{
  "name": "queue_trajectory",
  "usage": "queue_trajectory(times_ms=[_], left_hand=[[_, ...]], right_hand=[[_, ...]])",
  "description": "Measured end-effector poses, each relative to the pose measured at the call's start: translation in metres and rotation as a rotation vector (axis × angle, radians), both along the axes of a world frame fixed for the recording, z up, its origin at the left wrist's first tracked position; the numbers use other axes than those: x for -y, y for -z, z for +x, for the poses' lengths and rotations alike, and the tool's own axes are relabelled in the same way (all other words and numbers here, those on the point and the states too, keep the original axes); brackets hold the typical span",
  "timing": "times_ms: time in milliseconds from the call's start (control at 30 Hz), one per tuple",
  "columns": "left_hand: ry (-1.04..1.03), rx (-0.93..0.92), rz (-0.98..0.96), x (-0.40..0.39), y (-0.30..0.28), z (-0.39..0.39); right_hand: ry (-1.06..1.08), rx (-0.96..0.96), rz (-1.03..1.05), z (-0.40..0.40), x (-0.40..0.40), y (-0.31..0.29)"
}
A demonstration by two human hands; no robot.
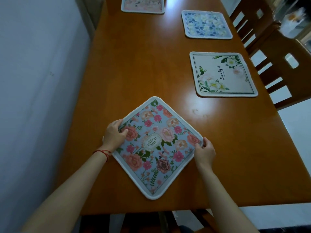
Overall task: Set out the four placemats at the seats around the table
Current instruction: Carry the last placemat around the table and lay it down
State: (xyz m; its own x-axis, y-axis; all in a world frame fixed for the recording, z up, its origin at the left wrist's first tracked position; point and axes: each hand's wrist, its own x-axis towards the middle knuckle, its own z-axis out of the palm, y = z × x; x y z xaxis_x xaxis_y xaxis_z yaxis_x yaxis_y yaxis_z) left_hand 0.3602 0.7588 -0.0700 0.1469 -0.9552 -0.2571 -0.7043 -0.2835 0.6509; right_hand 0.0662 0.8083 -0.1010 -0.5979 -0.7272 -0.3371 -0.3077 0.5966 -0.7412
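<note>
So both hands were on the same placemat, the blue one with pink and peach flowers [155,145] and a little oval label in the middle. It sat on the wooden surface [134,68] near the close end, turned like a diamond, one corner pointing at the person and the opposite one pointing up the table. The left hand [114,136] was gripping the left corner, thumb curled over onto the printed side and the fingers wrapped around the white edging. The right hand [204,153] was pinching the right corner the same way, fingers curled round the rim. There was a thin red string [103,153] on the left wrist.

The other three mats were lying flat and square to the edges. The cream mat with white flowers and green leaves [223,74] was along the right side, right in front of a wooden chair [284,68]. Further up that same side was the pale blue floral mat [206,24], also by a chair [252,19]. At the far end was a pinkish mat [142,5], partly cut off by the top of the frame and too blurry to make out the pattern. All three were well apart from each other and from the one being held. A plain white wall [37,81] ran along the left side of the surface.
</note>
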Motion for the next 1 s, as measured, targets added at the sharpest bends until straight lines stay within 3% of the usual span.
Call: queue_trajectory(times_ms=[300,633,1000], left_hand=[[-0.274,-0.088,0.041,-0.056,0.000,-0.002],[-0.437,-0.196,0.061,-0.097,0.005,-0.013],[-0.446,-0.247,0.058,-0.087,0.000,-0.007]], right_hand=[[-0.194,0.010,-0.065,0.003,0.047,-0.006],[-0.407,0.134,-0.086,0.003,0.085,-0.025],[-0.318,0.226,-0.153,-0.001,0.029,-0.026]])
